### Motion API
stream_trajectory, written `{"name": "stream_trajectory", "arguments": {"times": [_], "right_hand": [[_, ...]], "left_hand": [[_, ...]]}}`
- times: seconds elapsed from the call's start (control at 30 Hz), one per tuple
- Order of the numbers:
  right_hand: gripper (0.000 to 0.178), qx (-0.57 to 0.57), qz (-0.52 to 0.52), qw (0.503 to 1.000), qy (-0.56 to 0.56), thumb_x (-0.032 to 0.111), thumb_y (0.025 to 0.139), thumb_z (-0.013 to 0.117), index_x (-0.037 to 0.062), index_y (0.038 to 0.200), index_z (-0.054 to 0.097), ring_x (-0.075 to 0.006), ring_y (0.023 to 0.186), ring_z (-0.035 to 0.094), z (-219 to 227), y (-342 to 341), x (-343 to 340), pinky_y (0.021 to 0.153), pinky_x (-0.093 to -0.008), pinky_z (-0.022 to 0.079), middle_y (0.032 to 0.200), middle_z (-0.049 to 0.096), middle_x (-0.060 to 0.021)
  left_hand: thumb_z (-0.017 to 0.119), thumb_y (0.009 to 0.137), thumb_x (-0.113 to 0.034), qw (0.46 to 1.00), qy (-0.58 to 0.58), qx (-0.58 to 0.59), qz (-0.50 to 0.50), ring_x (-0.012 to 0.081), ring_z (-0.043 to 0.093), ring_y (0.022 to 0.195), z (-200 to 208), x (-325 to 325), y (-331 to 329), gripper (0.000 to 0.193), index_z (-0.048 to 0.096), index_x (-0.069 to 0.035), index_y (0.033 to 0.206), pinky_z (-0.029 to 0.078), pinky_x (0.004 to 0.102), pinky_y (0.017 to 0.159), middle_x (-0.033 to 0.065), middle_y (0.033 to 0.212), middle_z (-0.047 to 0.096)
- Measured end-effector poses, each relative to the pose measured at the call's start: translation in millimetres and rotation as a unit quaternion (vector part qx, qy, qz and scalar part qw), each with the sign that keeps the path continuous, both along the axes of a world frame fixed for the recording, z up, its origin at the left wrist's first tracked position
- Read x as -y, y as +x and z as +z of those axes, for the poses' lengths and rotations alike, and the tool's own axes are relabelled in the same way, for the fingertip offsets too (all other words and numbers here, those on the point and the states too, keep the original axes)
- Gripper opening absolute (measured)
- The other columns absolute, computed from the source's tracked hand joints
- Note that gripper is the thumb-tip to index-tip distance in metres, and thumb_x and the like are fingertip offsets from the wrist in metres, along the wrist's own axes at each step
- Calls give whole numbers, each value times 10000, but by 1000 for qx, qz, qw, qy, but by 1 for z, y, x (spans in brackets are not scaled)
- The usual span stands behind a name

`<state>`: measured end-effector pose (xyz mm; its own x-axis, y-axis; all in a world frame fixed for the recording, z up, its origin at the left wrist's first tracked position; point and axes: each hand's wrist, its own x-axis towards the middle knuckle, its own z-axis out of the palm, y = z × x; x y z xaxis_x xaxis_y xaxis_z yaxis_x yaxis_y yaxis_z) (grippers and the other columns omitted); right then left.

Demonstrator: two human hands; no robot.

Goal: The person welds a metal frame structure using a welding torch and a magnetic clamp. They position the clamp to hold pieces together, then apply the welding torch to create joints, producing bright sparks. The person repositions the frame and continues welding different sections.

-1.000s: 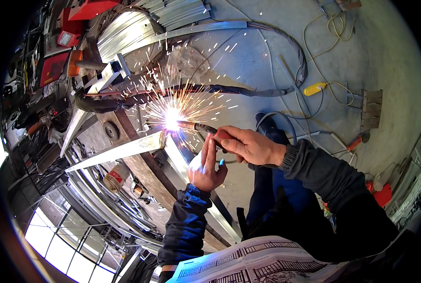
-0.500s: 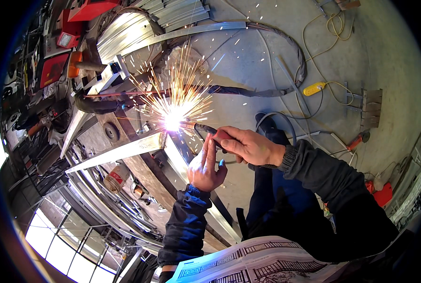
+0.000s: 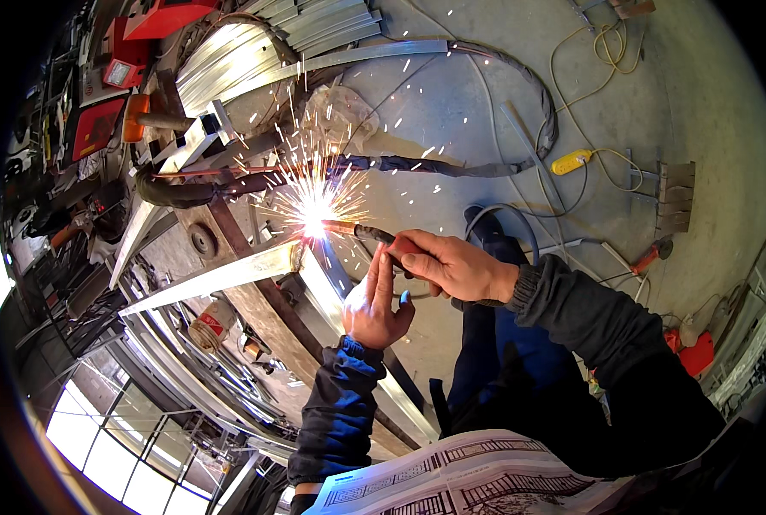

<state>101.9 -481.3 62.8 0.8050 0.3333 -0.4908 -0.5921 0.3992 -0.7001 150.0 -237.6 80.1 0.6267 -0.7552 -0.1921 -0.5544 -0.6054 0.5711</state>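
My right hand [image 3: 456, 268] is wrapped round the red handle of a welding torch [image 3: 372, 233], whose bent neck points left. A bright arc [image 3: 317, 225] burns at its tip and throws orange sparks. The arc sits at the corner where a light metal bar [image 3: 211, 279] meets a square metal tube [image 3: 321, 283]. My left hand [image 3: 374, 316] rests over that tube with fingers stretched out, their tips touching the torch by its handle. The glare hides the joint itself.
A thick dark cable [image 3: 451, 167] runs across the grey floor. A yellow power connector [image 3: 571, 161] lies at right. Metal strips [image 3: 314, 34] are stacked at the far side. An orange-headed mallet [image 3: 136, 118] lies at left. Printed drawings [image 3: 460, 476] lie along the lower edge.
The glow and spark spray have shrunk, and more of the torch neck and the cable behind shows. Both hands have stayed almost where they were.
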Motion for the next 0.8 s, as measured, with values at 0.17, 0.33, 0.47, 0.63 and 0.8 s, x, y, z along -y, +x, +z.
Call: {"name": "stream_trajectory", "arguments": {"times": [0.17,0.33,0.47,0.63,0.8], "right_hand": [[526,-2,-4,1000,3,473,1184,545,83,1537,545,-94,685,613,-6,-2,-3,625,-273,545,1114,732,-47],[552,1,-1,1000,-9,483,1180,548,81,1560,531,-97,691,627,-5,-2,-2,630,-274,554,1133,735,-58],[554,-2,-3,1000,-5,476,1182,546,81,1571,526,-98,695,638,-3,-1,-1,633,-278,562,1146,742,-63],[539,-1,0,1000,-11,463,1186,542,81,1566,530,-100,687,643,-1,0,0,631,-283,564,1145,746,-62],[522,6,-3,1000,-16,445,1190,539,79,1562,531,-110,685,652,-5,-2,-2,630,-292,567,1145,746,-66]], "left_hand": [[823,748,-64,1000,8,7,0,378,782,1019,-1,0,-1,1042,380,49,1684,650,421,797,274,1672,509],[823,746,-67,1000,5,1,5,370,782,1021,-1,-1,-2,1043,384,43,1686,647,419,798,268,1673,511],[825,744,-71,1000,12,8,-3,368,783,1022,-2,-2,0,1040,393,44,1682,647,416,798,265,1670,517],[828,742,-75,1000,12,1,10,365,782,1011,0,1,-2,1044,393,45,1683,643,418,792,259,1671,521],[826,743,-78,1000,22,7,6,362,781,1008,-1,1,-2,1045,389,46,1685,639,415,774,254,1678,513]]}}
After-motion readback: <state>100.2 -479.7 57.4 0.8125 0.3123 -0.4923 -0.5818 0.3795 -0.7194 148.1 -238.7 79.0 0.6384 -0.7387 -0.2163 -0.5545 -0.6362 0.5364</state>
